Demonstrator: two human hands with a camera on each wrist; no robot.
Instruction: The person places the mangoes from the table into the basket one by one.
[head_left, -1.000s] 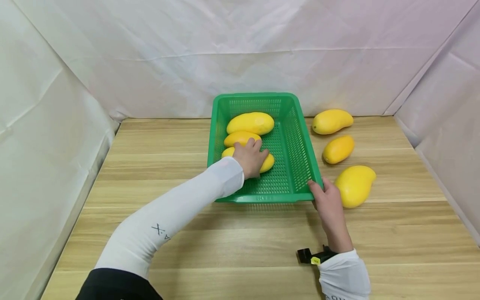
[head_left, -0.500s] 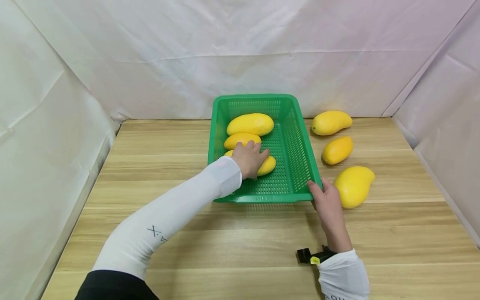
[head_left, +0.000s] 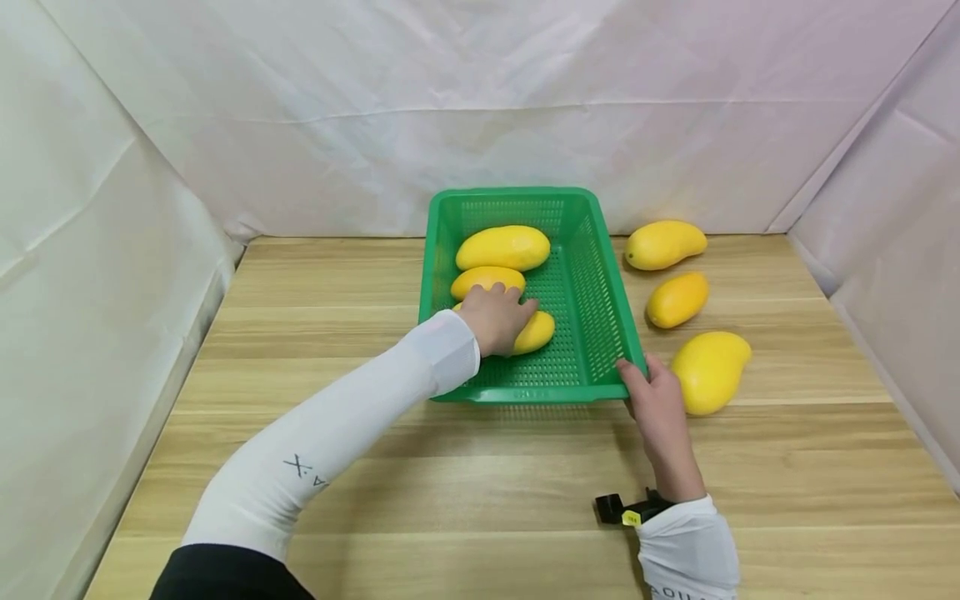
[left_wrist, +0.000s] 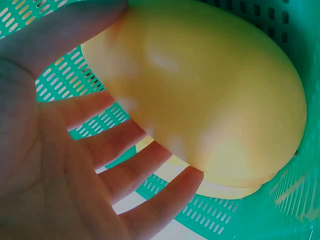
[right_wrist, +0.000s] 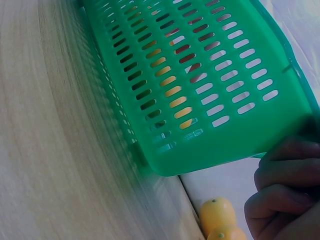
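Note:
A green perforated basket (head_left: 600, 333) stands on the wooden table with three yellow mangoes in it. My left hand (head_left: 497, 321) reaches inside and holds the nearest mango (head_left: 534, 333), partly covering it. In the left wrist view, the thumb lies along one side of that mango (left_wrist: 210, 90) and the fingertips meet the opposite edge. Behind it lie a smaller mango (head_left: 487, 282) and a larger mango (head_left: 502, 248). My right hand (head_left: 660, 408) grips the basket's near right corner, thumb over the rim. Its curled fingers (right_wrist: 280, 170) show under the rim in the right wrist view.
Right of the basket, a curved mango (head_left: 663, 244), a small mango (head_left: 677, 299) and a large mango (head_left: 710, 372) lie in a column on the table (head_left: 480, 500). The large one is close beside my right hand. White cloth (head_left: 480, 100) hangs behind and at both sides.
The nearest mango has shifted slightly to the right and toward me inside the basket. My left hand has drawn back a little to the left. The right hand keeps its grip on the corner.

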